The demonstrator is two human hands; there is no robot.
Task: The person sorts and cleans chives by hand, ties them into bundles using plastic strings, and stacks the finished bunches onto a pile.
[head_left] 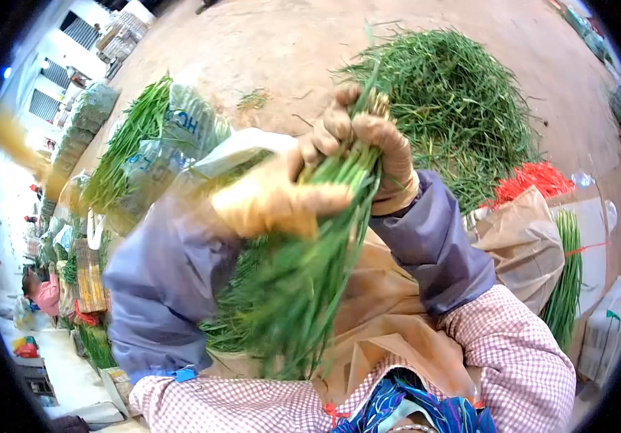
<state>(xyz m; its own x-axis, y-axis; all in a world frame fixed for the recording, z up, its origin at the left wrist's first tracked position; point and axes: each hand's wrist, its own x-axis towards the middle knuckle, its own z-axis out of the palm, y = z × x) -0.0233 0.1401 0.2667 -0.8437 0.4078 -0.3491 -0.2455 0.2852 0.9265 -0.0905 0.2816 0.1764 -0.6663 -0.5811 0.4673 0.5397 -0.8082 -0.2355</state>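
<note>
My gloved left hand [274, 195] is wrapped round a bunch of long green stalks [325, 238], its fingers blurred by motion. Near the pale root ends, my gloved right hand [386, 155] grips the same bunch from the other side. The leafy ends hang down toward my lap and are smeared by motion. Beneath them, more green leaves [234, 296] lie against the brown apron [375, 289].
A large heap of green leaves [455, 101] lies on the floor ahead. Red ties [534, 180] and a tied bundle [566, 274] are at the right. Left stand a plastic-wrapped bundle [173, 130] and, farther off, a person in pink [47, 292].
</note>
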